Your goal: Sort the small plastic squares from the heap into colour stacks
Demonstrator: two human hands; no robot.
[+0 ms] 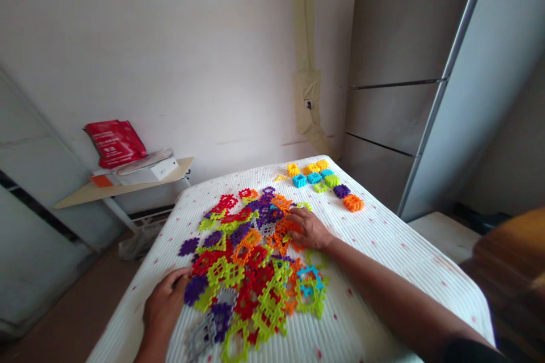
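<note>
A heap of flat plastic interlocking building pieces in red, purple, lime green, orange, grey and blue lies before me on a table (349,306) with a white quilted cover. On the heap's right side, my right hand (309,228) rests over orange pieces (279,241) with its fingers stretched out and apart. My left hand (165,300) is at the left edge, fingers loosely bent, its tips beside a purple round piece (196,290); no grip on it shows. Small stacks sorted by colour stand at the far right: yellow (313,168), blue (300,180), green (332,180), purple (341,190) and orange (353,202).
A grey refrigerator (392,108) stands behind the table's right side. At the left, a small side table (80,195) bears a red plastic bag (114,143) and a white box (155,171). A wall socket (309,104) with tape around it is on the back wall.
</note>
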